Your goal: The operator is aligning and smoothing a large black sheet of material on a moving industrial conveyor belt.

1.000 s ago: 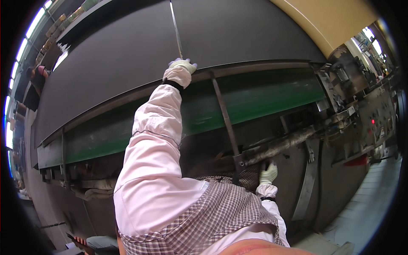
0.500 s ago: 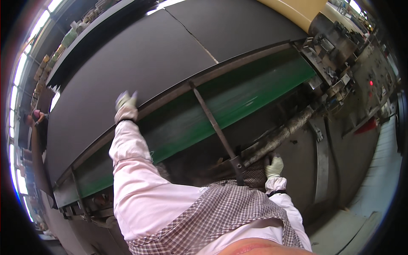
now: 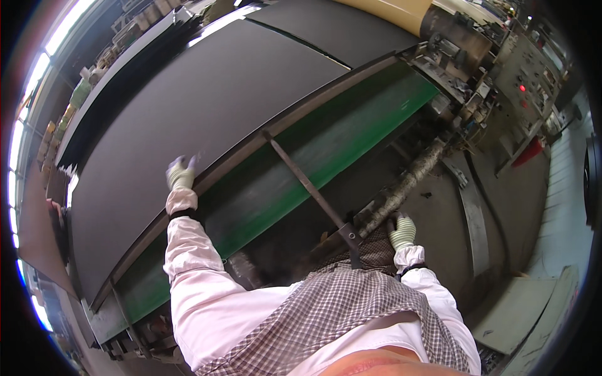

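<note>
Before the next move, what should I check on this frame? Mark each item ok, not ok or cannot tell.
1. Left hand and right hand gloved: ok.
2. Left hand over the left dark sheet: ok.
3. Right hand away from the sheets: ok, near the pale pipe.
4. Gap visible beside the right dark sheet: ok.
5. Control panel state: cannot tell; red light lit.

A broad, matte, dark grey sheet (image 3: 188, 119) lies flat and smooth at ten o'clock, its near edge slanting from eight o'clock up toward one; just apart from it, a second dark grey sheet (image 3: 342, 31) lies flat, slightly past twelve
</note>
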Available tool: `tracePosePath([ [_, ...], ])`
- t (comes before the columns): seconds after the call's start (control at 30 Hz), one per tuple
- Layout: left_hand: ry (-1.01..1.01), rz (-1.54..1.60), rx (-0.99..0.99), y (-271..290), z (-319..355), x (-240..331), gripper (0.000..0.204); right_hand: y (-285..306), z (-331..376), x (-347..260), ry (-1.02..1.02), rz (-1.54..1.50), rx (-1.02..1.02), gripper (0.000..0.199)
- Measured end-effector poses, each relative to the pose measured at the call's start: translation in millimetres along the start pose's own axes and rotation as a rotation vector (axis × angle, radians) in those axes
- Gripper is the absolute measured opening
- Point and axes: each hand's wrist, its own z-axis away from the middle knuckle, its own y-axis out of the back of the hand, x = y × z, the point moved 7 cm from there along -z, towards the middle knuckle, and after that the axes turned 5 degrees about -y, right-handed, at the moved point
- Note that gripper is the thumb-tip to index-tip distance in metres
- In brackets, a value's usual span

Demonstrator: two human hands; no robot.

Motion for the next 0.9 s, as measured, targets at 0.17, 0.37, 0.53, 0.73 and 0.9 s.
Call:
tracePosePath([
  [0.17, 0.159, -0.117, -0.237, -13, 19, -12, 0.055, -3, -1, 3, -0.091, 0.018, -0.045, 0.02],
  [0.37, -0.094, -0.152, -0.287, -31, 6, 95, 0.065, -3, -1, 1, -0.08, 0.011, -0.045, 0.021],
  [0.53, -0.235, -0.174, -0.326, -44, -4, 177, 0.068, 3, 0, -1, -0.015, -0.019, 0.01, 0.02],
  [0.73, -0.284, -0.179, -0.463, -70, -26, 265, 0.078, 7, -3, -5, 0.0, -0.039, -0.022, 0.019],
  [0.9, -0.344, -0.189, -0.525, -93, -43, 339, 0.08, 11, -5, -6, -0.009, -0.109, -0.009, 0.017],
])
